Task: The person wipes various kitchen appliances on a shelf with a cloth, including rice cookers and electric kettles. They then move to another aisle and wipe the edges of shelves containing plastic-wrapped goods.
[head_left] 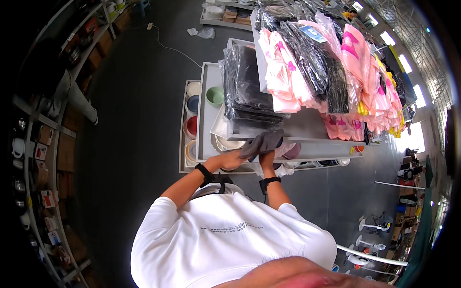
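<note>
My left hand (233,159) is closed on a dark grey cloth (259,141) at the front edge of the grey tiered shelf (202,115). My right hand (266,157) is closed just under the cloth's right part, beside something dark blue that is mostly hidden. Behind the cloth, white dishes (221,127), a green bowl (214,96) and a mauve dish (292,151) sit on the shelf. Crumpled white plastic (283,147) lies beside my right hand. Red, blue and cream bowls (191,126) line the lower tier's left side.
Bagged black items (245,81) and pink bagged items (283,72) pile on the upper tiers. A co-worker's leg (80,103) is at the left, by shelving (62,127) with boxes and pots. A white cable (177,49) crosses the floor. White fan-like items (365,249) stand at the lower right.
</note>
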`<state>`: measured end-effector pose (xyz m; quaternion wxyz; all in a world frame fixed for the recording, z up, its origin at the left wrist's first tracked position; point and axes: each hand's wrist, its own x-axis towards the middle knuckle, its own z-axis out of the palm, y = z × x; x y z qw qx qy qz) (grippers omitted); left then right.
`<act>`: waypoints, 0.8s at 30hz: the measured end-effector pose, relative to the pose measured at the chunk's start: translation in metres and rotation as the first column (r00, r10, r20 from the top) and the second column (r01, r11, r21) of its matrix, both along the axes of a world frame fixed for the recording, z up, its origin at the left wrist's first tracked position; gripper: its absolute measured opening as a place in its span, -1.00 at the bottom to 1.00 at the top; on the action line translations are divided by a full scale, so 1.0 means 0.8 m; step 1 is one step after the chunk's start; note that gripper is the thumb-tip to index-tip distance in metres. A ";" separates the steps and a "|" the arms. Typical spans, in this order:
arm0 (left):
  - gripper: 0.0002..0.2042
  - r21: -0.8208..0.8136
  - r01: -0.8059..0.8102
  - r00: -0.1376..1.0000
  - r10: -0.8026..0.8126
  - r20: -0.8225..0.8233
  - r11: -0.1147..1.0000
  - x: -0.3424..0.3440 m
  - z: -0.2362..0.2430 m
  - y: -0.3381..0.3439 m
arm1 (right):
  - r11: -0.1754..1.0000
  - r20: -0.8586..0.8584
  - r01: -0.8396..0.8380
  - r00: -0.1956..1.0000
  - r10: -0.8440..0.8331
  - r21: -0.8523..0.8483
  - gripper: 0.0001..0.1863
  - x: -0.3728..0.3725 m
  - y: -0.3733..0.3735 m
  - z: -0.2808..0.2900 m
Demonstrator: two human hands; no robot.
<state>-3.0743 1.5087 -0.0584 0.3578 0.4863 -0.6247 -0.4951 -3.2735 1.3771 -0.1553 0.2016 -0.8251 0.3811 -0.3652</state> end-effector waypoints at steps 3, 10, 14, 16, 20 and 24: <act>-0.69 -0.289 0.020 0.995 0.010 0.103 0.957 -0.009 0.024 0.007 | 0.992 -0.103 -0.042 0.993 0.054 0.117 -0.56 0.008 0.015 -0.011; -0.70 -0.622 -0.022 0.915 0.267 0.304 0.783 0.027 0.073 0.065 | 0.926 -0.133 -0.358 0.930 0.343 -0.119 -0.48 0.073 0.108 0.095; -0.62 -0.760 -0.104 0.952 0.286 0.111 0.641 0.034 0.120 0.049 | 0.907 -0.054 -0.367 0.930 0.364 -0.207 -0.51 0.040 0.108 0.120; -0.48 -0.628 -0.072 0.929 0.281 0.241 0.775 0.042 0.137 0.026 | 0.944 0.252 -0.331 0.913 0.322 -0.010 -0.66 0.059 0.115 0.198; -0.32 -0.484 -0.373 0.900 0.435 0.018 0.792 0.040 0.152 -0.006 | 0.956 0.478 -0.279 0.855 0.202 0.094 -0.84 0.080 0.103 0.255; -0.28 -0.416 -0.168 0.982 0.116 -0.145 0.894 0.081 0.129 -0.032 | 0.919 0.545 -0.342 0.817 0.188 0.196 -0.78 0.121 0.109 0.289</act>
